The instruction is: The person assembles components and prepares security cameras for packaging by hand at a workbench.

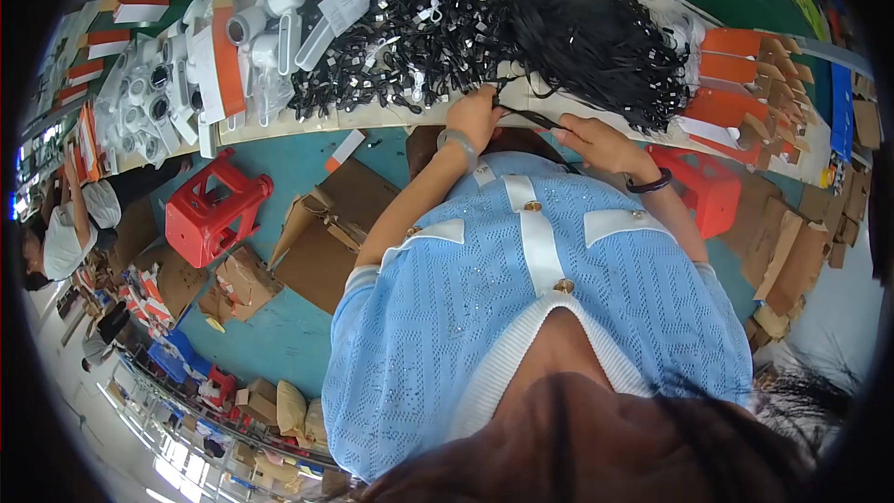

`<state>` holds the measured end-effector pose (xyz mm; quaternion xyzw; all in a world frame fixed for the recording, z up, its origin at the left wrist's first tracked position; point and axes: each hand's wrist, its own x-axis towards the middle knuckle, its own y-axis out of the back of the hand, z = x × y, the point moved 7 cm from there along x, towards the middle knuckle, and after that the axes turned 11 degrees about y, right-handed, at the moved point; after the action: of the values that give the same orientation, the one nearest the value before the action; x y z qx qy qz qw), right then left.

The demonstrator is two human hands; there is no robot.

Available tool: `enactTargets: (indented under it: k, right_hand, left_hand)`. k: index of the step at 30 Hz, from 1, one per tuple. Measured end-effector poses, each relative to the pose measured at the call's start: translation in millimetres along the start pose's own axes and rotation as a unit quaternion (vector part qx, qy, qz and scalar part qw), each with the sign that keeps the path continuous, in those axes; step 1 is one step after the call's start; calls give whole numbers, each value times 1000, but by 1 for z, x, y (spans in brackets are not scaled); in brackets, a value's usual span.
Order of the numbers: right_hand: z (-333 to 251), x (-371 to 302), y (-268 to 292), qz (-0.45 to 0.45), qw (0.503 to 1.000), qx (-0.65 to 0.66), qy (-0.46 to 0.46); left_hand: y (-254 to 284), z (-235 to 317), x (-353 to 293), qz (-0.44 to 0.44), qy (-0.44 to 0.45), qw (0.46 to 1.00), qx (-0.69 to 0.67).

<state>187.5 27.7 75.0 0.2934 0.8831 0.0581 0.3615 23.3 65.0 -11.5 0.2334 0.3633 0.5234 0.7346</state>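
A black cable [529, 115] is stretched between my two hands at the near edge of the table. My left hand [473, 117] is closed on its left end, fingers pressed together. My right hand [601, 143] pinches the other end between thumb and fingers, a little lower and nearer my body. Just beyond my left hand spreads a heap of small coiled black cables [419, 33] with pale metal plugs. A thick pile of loose, uncoiled black cables [591, 37] lies beyond my right hand, its plug ends fanned toward the right.
White handheld devices with round heads [279, 37], several in clear bags, crowd the table's left. Orange-and-white boxes [731, 70] are stacked at its right end. Red stools [212, 210] and flattened cardboard [326, 233] stand or lie on the green floor. Another person [79, 224] works at far left.
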Motion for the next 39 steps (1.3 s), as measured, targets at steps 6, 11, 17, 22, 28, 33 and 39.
enactTargets:
  k: [6,11,17,22,28,33,39]
  right_hand:
    - [-25,22,23,107,962,-71,241]
    - [-22,55,56,201,945,3,257]
    - [-45,85,25,175,918,-221,281]
    - [-111,54,59,222,886,-143,381]
    - [-132,49,44,90,887,-330,311]
    - [-116,55,115,289,854,-172,397]
    - [-120,46,144,360,789,-231,441]
  left_hand:
    - [18,6,2,69,17,993,99]
    - [43,3,-16,60,-40,997,-30]
    - [105,16,-8,-5,88,814,-574]
    - [126,47,0,-136,-131,980,-58]
    - [171,61,27,100,-66,993,-19]
    - [144,82,25,-264,-62,754,-599]
    - [127,75,76,-190,-93,940,-268]
